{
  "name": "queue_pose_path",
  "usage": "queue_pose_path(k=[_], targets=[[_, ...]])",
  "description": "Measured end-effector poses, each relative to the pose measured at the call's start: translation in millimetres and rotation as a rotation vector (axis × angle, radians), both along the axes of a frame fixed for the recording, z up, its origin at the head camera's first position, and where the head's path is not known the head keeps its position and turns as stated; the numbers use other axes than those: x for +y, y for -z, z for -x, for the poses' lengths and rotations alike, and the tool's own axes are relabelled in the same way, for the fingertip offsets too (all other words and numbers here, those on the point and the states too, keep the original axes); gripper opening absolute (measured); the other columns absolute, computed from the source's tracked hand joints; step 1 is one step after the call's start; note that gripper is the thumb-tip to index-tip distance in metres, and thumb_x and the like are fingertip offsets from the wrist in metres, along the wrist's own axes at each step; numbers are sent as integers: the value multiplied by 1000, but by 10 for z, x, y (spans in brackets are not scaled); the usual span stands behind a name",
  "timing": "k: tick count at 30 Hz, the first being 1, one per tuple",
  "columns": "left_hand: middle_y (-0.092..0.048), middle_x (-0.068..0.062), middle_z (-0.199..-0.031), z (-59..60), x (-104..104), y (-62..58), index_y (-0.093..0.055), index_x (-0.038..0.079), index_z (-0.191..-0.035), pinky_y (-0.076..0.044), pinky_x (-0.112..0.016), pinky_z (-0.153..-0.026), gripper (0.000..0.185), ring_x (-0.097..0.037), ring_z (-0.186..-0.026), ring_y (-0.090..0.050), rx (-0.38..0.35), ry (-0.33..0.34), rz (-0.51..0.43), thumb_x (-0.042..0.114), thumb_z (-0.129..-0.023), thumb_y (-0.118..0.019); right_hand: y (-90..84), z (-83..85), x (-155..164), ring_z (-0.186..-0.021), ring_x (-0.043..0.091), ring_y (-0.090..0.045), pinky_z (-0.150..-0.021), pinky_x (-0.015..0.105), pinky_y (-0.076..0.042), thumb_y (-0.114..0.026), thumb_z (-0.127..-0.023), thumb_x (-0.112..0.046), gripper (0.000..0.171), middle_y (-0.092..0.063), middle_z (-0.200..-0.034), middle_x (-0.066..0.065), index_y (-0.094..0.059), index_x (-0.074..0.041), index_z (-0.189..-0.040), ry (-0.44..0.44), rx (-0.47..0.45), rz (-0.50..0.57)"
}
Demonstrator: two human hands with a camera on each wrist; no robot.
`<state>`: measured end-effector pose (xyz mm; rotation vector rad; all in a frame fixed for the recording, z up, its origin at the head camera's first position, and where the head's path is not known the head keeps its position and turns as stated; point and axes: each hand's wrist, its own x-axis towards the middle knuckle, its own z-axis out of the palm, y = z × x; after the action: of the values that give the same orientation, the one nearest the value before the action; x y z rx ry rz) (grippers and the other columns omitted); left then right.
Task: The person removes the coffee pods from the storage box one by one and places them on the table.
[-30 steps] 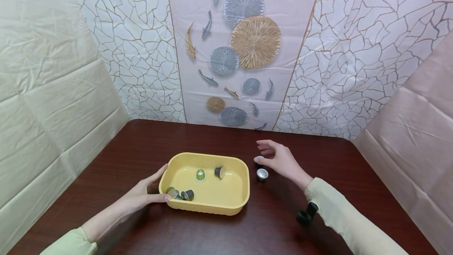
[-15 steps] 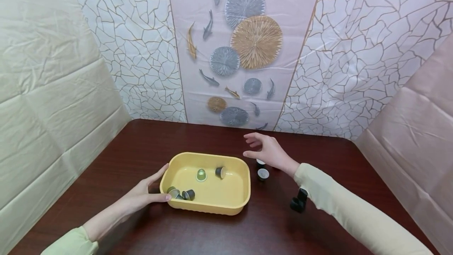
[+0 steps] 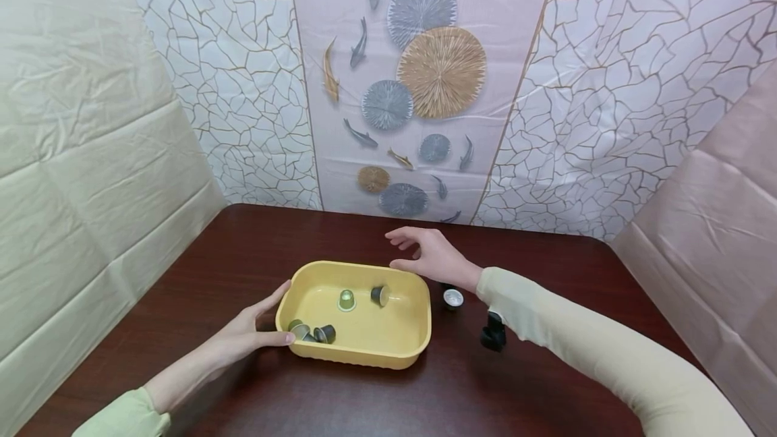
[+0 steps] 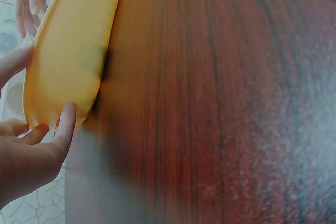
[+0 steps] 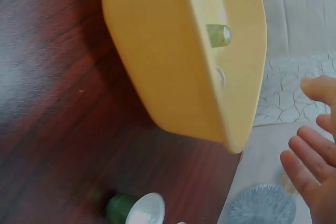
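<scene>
A yellow plastic tray stands on the dark wooden table. My left hand grips its left end, thumb on the near rim and fingers round the far side. Inside lie a light green coffee capsule, a dark capsule on its side and several more bunched in the near left corner. My right hand, fingers loosely bent around nothing, hovers by the tray's far right corner. To the right of the tray, a capsule with a silvery lid sits on the table; another is mostly hidden by my right hand.
A black clip-like device hangs at my right sleeve. Patterned cloth rises behind the table's far edge, with plain pale cloth along the left side and more on the right.
My right hand has moved left, from over the capsules on the table to the tray's far right corner. My left hand and the tray stay in place.
</scene>
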<state>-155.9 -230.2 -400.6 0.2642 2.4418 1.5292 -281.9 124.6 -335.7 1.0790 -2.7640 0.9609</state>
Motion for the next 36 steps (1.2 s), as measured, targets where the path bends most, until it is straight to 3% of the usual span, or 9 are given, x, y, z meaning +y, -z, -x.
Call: queue_pose_path(k=[10, 14, 19, 23, 30, 36], targets=[[-21, -13, -165, 20, -18, 14, -17, 28, -160, -23, -69, -109, 98, -41, -150, -17, 22, -1, 6, 29, -83, -78, -76, 129, -301, -114, 17, -63, -86, 30, -54, -75, -88, -32, 51, -64, -131, -4, -59, -24, -135, -140, 47, -15], [-20, -14, -165, 19, -16, 15, -17, 28, -160, -25, -67, -109, 98, -41, -150, -18, 18, -2, 1, 29, -83, -78, -139, 195, -434, -113, 19, -64, -87, 31, -55, -75, -88, -30, 51, -67, -127, -2, -59, -22, -135, -213, 58, -13], [-21, -16, -165, 26, -9, 19, -17, 29, -160, -32, -59, -109, 97, -40, -142, -38, 7, 4, -7, 28, -84, -78, -178, 260, -582, -114, 19, -64, -89, 37, -55, -76, -88, -28, 52, -67, -125, 0, -59, -20, -136, -303, 57, -24], [-21, -15, -165, 31, -2, 29, -17, 27, -160, -34, -56, -108, 97, -39, -138, -43, 6, 9, -12, 27, -84, -78, -129, 264, -686, -111, 12, -62, -91, 38, -55, -77, -87, -26, 51, -67, -126, -2, -60, -21, -135, -346, 41, -50], [-19, -14, -166, 20, -4, 41, -17, 26, -160, -27, -63, -110, 97, -42, -148, -26, 11, 6, -11, 28, -83, -78, 27, 232, -831, -114, 17, -64, -89, 36, -55, -78, -86, -24, 52, -67, -129, 3, -61, -17, -134, -432, 17, -77], [-22, -16, -164, 15, -11, 51, -18, 27, -160, -30, -59, -109, 97, -41, -144, -32, 17, 4, -9, 28, -83, -78, 106, 162, -940, -116, 13, -61, -94, 30, -52, -77, -86, -29, 52, -67, -128, 0, -61, -15, -133, -474, 10, -158]])
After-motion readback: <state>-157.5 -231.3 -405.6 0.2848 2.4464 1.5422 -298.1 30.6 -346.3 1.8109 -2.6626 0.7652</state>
